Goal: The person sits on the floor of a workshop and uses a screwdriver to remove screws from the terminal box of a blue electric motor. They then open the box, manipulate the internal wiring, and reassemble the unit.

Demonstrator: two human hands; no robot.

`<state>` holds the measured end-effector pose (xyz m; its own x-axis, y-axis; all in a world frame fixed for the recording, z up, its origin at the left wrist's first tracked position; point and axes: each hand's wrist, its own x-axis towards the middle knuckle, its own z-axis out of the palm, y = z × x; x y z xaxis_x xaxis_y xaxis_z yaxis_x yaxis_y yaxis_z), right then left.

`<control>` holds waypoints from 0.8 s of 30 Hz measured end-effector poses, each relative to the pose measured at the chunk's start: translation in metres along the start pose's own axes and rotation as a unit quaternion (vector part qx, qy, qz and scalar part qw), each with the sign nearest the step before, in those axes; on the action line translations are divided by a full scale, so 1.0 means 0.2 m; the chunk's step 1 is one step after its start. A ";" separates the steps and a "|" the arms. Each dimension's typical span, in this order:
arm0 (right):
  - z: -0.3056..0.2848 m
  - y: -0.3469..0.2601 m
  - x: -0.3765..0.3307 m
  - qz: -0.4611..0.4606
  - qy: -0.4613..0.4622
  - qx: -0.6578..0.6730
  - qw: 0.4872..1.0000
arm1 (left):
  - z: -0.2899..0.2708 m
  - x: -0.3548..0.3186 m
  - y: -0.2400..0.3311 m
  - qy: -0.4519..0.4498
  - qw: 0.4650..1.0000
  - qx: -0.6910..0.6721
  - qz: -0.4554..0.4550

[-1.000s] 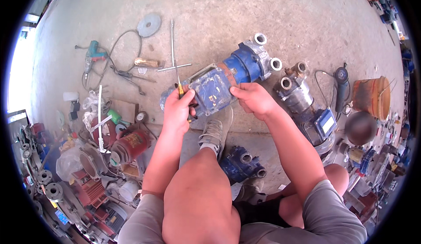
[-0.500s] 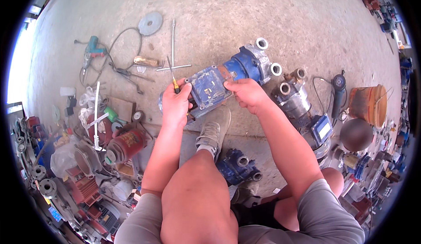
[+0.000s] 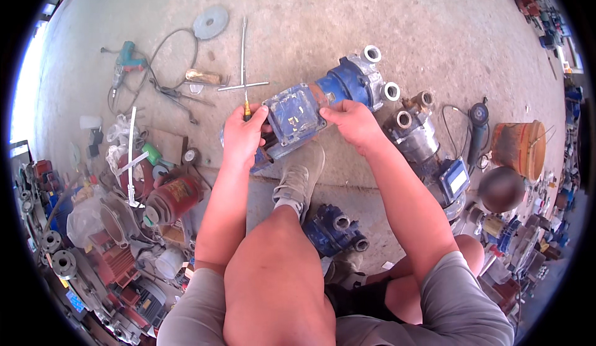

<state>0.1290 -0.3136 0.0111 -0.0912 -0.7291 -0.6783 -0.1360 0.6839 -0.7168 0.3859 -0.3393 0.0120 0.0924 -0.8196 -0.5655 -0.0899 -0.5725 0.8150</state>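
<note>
- Concrete floor (image 3: 298, 23) around us!
- Our left hand (image 3: 242, 133) grips a screwdriver (image 3: 247, 109) and a blue lid (image 3: 294, 113).
- Our right hand (image 3: 354, 123) pinches the lid's right edge, over the motor (image 3: 340, 85).

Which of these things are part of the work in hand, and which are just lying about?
In hand:
- square blue cover, held by the left hand and right hand
- yellow-handled screwdriver, in the left hand
- blue pump unit, beneath the hands

Seemingly just lying about:
- teal power tool
- grey disc
- T-shaped bar
- angle grinder
</note>
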 end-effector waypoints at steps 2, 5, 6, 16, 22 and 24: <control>0.02 0.02 -0.01 -0.024 -0.005 0.036 0.999 | -0.01 0.00 -0.03 -0.008 0.999 -0.031 -0.019; 0.02 0.02 -0.03 -0.004 -0.016 0.090 0.996 | -0.02 0.02 -0.05 0.005 0.999 -0.049 -0.020; 0.00 0.03 -0.04 0.012 -0.023 0.115 0.993 | -0.02 0.00 -0.05 0.022 0.998 -0.050 -0.015; -0.60 -0.16 -0.44 0.094 -0.054 0.074 0.991 | -0.08 -0.29 0.18 -0.016 0.993 -0.097 0.064; -0.71 0.06 -0.53 0.103 -0.003 -0.018 0.995 | -0.04 -0.21 0.00 -0.023 0.997 -0.055 -0.038; -0.60 0.10 -0.50 0.104 0.005 -0.107 0.989 | -0.04 -0.20 -0.06 -0.049 0.995 -0.059 -0.070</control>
<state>0.0175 -0.2293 0.0838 -0.1489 -0.5746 -0.8048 -0.3197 0.7981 -0.5107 0.3910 -0.2997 0.0250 -0.0011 -0.7342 -0.6789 0.0353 -0.6785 0.7337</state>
